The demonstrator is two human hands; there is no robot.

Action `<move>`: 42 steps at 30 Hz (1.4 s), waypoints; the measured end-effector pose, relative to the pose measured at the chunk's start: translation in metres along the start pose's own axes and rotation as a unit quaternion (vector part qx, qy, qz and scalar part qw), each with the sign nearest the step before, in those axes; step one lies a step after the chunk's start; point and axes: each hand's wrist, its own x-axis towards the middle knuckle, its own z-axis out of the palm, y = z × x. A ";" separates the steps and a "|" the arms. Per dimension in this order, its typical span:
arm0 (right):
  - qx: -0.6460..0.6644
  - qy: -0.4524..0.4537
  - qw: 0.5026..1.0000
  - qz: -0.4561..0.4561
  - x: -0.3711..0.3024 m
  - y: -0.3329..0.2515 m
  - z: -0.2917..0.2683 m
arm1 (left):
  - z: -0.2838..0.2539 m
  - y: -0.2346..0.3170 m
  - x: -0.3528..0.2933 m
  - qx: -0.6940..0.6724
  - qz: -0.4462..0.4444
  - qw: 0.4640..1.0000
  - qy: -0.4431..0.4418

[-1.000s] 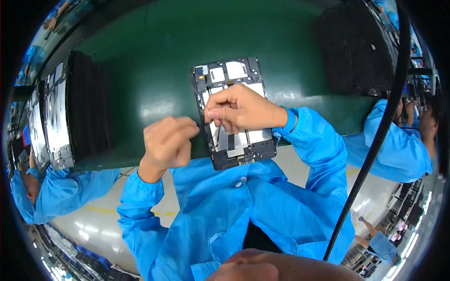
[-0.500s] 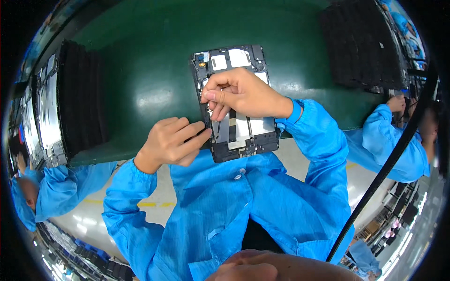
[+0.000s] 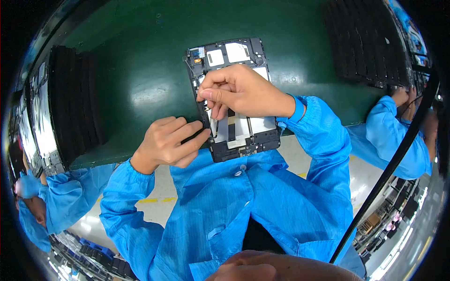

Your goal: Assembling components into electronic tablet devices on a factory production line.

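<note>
An opened tablet [image 3: 238,127], a black frame with silver-white panels and dark ribbon strips inside, lies at the near edge of the green bench, its near end reaching over the edge. My left hand [image 3: 169,144] is closed at the tablet's lower left side, fingertips gripping its rim. Above the tablet's left side, my right hand [image 3: 236,91] makes a pinch with thumb and forefinger, the other fingers curled beneath. Whatever sits in that pinch is too small or hidden to name. The right hand covers the middle of the tablet; a blue band circles that wrist.
On the left of the green bench [image 3: 140,61] stands a row of black padded slabs [image 3: 75,100] with silver tablet parts [image 3: 46,124] beside it. Another black stack [image 3: 368,44] stands at the far right. Co-workers in blue sleeves [image 3: 391,140] sit on both sides. A black cable [image 3: 384,173] crosses the right.
The far end of the tablet has shifted slightly left and away. My right hand has moved a little left with its pinch kept; my left hand stays at the rim.
</note>
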 end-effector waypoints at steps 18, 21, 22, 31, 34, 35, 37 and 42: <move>-0.019 -0.004 0.999 -0.034 0.002 0.007 -0.001 | 0.003 0.000 0.013 0.094 0.038 0.995 0.001; 0.011 0.002 0.999 -0.048 0.002 0.009 0.000 | 0.004 -0.002 0.012 0.108 0.018 0.994 0.008; 0.023 0.011 0.998 -0.051 0.002 0.010 0.001 | 0.005 -0.003 0.011 0.111 0.008 0.994 0.013; 0.036 0.039 0.997 -0.060 0.003 0.011 0.001 | 0.005 -0.004 0.009 0.127 -0.033 0.991 0.013; 0.031 0.045 0.996 -0.068 0.003 0.011 0.001 | 0.006 -0.002 0.009 0.144 -0.039 0.989 0.023; 0.023 0.049 0.996 -0.075 0.003 0.011 0.001 | 0.006 -0.002 0.010 0.143 -0.039 0.989 0.023; 0.028 0.059 0.995 -0.078 0.003 0.012 0.002 | 0.005 -0.002 0.010 0.152 -0.037 0.987 0.022; 0.036 0.064 0.994 -0.076 0.002 0.012 0.002 | 0.004 -0.002 0.010 0.150 -0.039 0.988 0.018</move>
